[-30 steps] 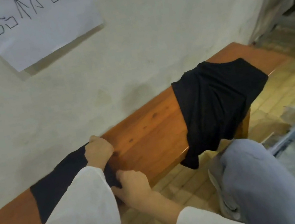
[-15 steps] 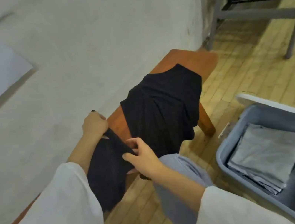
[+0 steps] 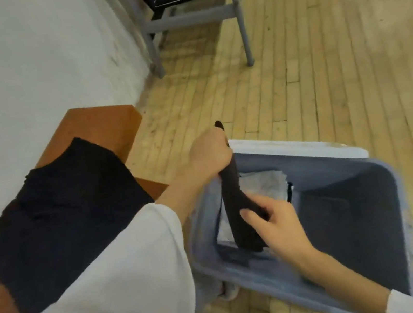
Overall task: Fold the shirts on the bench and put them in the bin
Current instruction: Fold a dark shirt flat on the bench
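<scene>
A folded dark shirt (image 3: 237,206) hangs edge-on over the grey bin (image 3: 337,161) on the floor. My left hand (image 3: 209,155) grips its top end above the bin's near-left rim. My right hand (image 3: 271,223) holds its lower part inside the bin. Under it, a light grey folded shirt (image 3: 262,184) lies in the bin's left side. Another black shirt (image 3: 67,215) lies spread and unfolded across the wooden bench (image 3: 101,122) against the wall at left.
A grey metal chair (image 3: 193,19) with a dark seat stands on the wooden floor beyond the bench's end. The white wall (image 3: 22,77) runs along the left. My white sleeve (image 3: 108,295) covers the bench's near part.
Both hands lifted the folded dark shirt off the bench and carried it right, over and into the bin. The view swung right with them.
</scene>
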`<state>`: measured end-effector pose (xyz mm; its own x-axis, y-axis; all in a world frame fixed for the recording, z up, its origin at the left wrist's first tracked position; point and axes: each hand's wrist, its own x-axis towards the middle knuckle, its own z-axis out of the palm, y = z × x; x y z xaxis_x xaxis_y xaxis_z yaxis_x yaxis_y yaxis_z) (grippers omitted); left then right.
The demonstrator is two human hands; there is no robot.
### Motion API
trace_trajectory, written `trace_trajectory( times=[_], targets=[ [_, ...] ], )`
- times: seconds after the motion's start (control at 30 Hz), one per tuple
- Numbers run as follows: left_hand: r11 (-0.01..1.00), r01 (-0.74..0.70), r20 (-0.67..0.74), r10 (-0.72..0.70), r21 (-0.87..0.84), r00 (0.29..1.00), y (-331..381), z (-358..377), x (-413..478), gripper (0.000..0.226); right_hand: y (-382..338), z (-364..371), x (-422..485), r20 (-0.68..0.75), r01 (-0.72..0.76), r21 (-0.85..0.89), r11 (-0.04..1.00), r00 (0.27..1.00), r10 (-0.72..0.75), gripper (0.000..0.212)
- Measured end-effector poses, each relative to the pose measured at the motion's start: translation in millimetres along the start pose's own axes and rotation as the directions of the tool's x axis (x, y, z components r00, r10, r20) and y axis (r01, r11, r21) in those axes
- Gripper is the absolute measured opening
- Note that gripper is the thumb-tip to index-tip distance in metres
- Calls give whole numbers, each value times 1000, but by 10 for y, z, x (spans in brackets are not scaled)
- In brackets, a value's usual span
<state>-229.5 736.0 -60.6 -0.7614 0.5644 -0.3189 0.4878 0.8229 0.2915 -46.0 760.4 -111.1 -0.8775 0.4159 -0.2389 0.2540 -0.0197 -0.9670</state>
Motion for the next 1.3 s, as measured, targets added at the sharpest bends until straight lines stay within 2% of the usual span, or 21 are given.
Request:
trace_trajectory(
  times=[0.1, 0.23, 0.27, 0.33, 0.4, 0.47, 0.57, 0.7, 0.8, 0.87, 0.93, 1.0, 1.17, 1.23, 1.3],
  targets=[
    [990, -134, 153, 137, -32, 979, 434, 720, 306, 36, 541, -328, -3, -198, -92, -64, 994, 977, 78, 30],
    [908, -394, 297, 419, -142, 858, 1036, 1268, 483, 41, 1002, -580, -55, -429, -197, -132, 972, 895, 123, 31],
    [881, -426, 306, 472, -207, 827, 1136, 1353, 524, 41, 1086, -609, -25, -463, -217, -150, 965, 878, 126, 34],
    [850, -402, 296, 503, -340, 812, 1172, 1445, 597, 43, 1210, -616, 71, -489, -250, -200, 947, 863, 125, 39],
    [836, -295, 282, 455, -463, 845, 992, 1582, 699, 43, 1360, -522, 250, -464, -246, -257, 934, 880, 104, 42],
    [829, -127, 307, 338, -544, 890, 662, 1765, 792, 42, 1548, -323, 464, -415, -232, -313, 921, 906, 87, 44],
    [850, 56, 372, 170, -524, 912, 80, 2070, 974, 43, 1854, 117, 770, -299, -263, -364, 894, 941, 156, 50],
    [826, 250, 384, -44, -506, 922, -451, 2258, 1254, 50, 2095, 554, 974, -198, -308, -368, 877, 948, 250, 58],
    [788, 259, 396, -20, -559, 918, -589, 2269, 1370, 47, 2073, 657, 1041, -238, -353, -359, 864, 930, 281, 56],
    [716, 270, 390, 3, -644, 921, -634, 2243, 1406, 47, 1970, 698, 1060, -309, -340, -374, 863, 923, 230, 54],
    [633, 320, 397, -22, -705, 918, -733, 2220, 1447, 49, 1867, 794, 1076, -328, -295, -403, 866, 930, 165, 55],
    [593, 373, 407, -82, -714, 910, -896, 2252, 1491, 53, 1853, 958, 1138, -300, -280, -450, 848, 942, 152, 56],
    [705, 393, 385, -182, -591, 905, -1172, 2427, 1582, 61, 2051, 1137, 1355, -94, -297, -559, 774, 950, 297, 59],
    [735, 377, 321, -225, -564, 920, -1242, 2481, 1570, 60, 2121, 1168, 1399, -33, -243, -594, 767, 960, 279, 58],
    [793, 312, 269, -194, -524, 943, -1277, 2525, 1540, 59, 2162, 1179, 1437, 41, -206, -583, 786, 959, 282, 59]
  ],
)
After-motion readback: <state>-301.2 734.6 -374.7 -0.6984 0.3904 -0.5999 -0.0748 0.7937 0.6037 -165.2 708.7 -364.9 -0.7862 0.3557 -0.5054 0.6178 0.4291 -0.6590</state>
